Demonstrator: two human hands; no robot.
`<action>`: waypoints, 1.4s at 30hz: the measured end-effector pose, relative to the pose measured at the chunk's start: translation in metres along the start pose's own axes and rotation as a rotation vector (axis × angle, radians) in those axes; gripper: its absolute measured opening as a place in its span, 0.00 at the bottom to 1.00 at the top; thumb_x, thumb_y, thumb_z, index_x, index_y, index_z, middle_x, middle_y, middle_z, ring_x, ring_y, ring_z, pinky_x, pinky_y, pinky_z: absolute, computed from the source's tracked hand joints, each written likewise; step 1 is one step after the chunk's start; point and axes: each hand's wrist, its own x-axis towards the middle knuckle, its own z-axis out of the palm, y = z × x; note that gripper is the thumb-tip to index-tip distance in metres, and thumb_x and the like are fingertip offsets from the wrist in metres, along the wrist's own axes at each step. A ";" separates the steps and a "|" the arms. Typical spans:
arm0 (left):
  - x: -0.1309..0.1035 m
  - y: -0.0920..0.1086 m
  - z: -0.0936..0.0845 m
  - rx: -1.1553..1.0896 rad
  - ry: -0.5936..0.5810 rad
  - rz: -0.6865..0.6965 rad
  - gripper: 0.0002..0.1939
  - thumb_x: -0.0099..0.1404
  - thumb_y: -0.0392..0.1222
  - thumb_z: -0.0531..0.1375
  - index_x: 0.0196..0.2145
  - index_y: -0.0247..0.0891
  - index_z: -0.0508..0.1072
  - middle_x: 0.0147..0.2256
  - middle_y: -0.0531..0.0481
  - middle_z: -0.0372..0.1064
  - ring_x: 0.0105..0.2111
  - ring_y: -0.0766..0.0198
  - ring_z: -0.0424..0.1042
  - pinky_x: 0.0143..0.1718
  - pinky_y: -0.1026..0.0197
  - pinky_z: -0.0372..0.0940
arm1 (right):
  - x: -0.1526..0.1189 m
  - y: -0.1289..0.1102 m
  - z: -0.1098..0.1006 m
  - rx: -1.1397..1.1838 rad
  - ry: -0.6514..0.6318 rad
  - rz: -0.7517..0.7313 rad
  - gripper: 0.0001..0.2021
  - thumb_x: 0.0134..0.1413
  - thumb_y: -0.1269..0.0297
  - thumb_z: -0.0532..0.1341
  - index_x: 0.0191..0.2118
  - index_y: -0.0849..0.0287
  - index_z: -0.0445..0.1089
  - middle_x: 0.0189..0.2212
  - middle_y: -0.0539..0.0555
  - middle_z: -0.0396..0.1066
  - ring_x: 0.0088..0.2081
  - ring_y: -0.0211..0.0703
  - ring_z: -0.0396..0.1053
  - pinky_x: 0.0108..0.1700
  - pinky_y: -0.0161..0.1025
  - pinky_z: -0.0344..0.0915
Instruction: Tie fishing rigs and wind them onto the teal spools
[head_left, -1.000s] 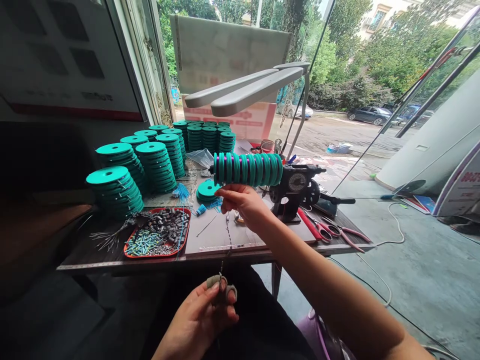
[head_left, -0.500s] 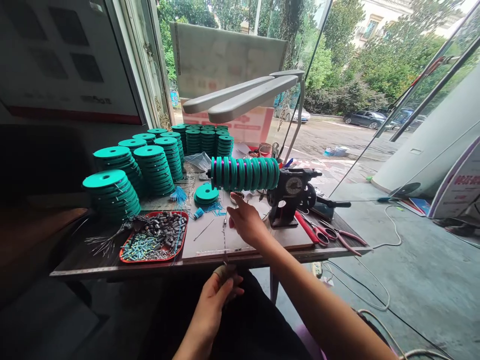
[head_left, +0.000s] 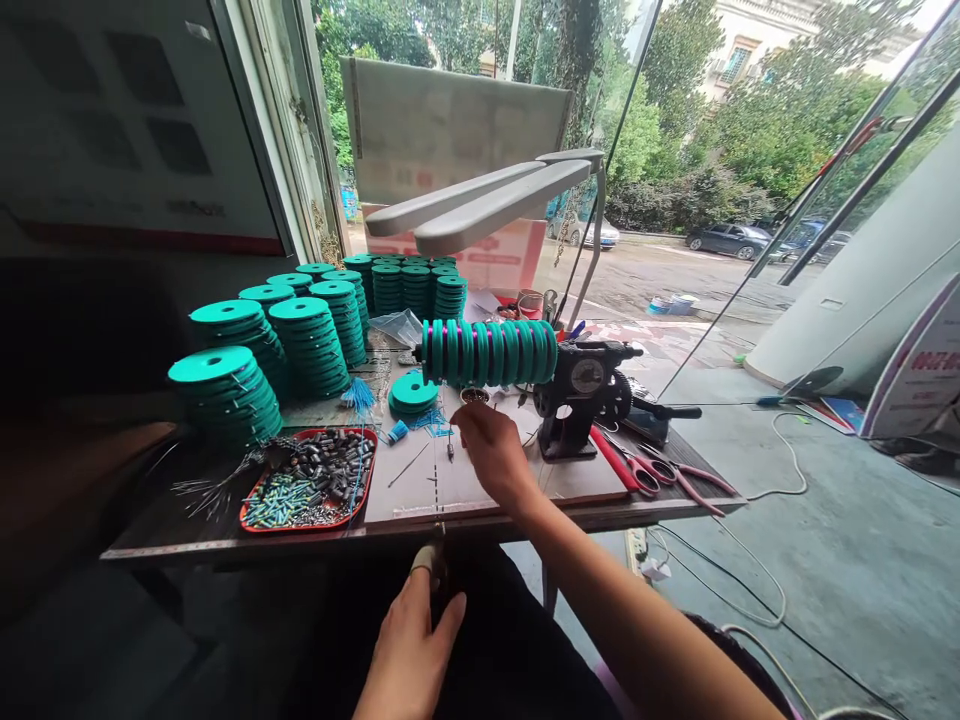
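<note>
Street-side workshop: bench (head_left: 169, 525), black machine (head_left: 581, 390), stacked green spools (head_left: 309, 345)

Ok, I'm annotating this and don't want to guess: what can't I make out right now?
All in the head view:
Left hand: grip hidden by the hand itself and deep shadow.
Right hand: anything between its fingertips, too small.
Dial on the black machine: markings too small to read.
Small pieces in the red tray: too heaped to count.
</note>
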 end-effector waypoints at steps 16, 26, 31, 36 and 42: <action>-0.009 0.056 -0.001 -0.444 -0.241 -0.132 0.14 0.54 0.46 0.61 0.38 0.37 0.76 0.39 0.46 0.75 0.42 0.53 0.70 0.48 0.54 0.60 | -0.082 -0.045 -0.010 0.995 -0.393 0.442 0.09 0.50 0.60 0.60 0.28 0.61 0.70 0.22 0.50 0.67 0.24 0.34 0.63 0.30 0.32 0.59; -0.029 0.036 -0.014 -0.120 -0.341 -0.191 0.10 0.57 0.45 0.59 0.31 0.37 0.75 0.28 0.51 0.71 0.22 0.68 0.66 0.32 0.63 0.61 | -0.080 -0.031 0.004 1.163 -0.337 0.593 0.08 0.46 0.63 0.63 0.27 0.65 0.69 0.19 0.49 0.66 0.21 0.33 0.65 0.29 0.32 0.63; -0.024 0.033 -0.010 0.047 -0.307 -0.028 0.14 0.56 0.51 0.57 0.32 0.38 0.74 0.29 0.49 0.71 0.31 0.59 0.69 0.37 0.60 0.61 | -0.082 -0.027 0.009 1.197 -0.361 0.610 0.09 0.46 0.62 0.63 0.28 0.64 0.70 0.18 0.49 0.66 0.20 0.33 0.65 0.23 0.29 0.59; -0.021 0.049 -0.006 0.462 -0.122 0.105 0.14 0.55 0.52 0.58 0.34 0.40 0.75 0.27 0.49 0.73 0.31 0.55 0.70 0.33 0.60 0.61 | -0.084 -0.028 0.011 1.154 -0.351 0.580 0.10 0.46 0.62 0.64 0.28 0.65 0.71 0.20 0.51 0.70 0.22 0.34 0.67 0.26 0.30 0.63; -0.015 0.039 0.008 0.147 -0.100 0.158 0.12 0.53 0.47 0.61 0.32 0.38 0.75 0.26 0.49 0.73 0.28 0.57 0.69 0.31 0.62 0.62 | -0.086 -0.030 0.011 1.066 -0.300 0.563 0.10 0.47 0.60 0.63 0.29 0.63 0.72 0.22 0.53 0.72 0.22 0.34 0.67 0.21 0.28 0.59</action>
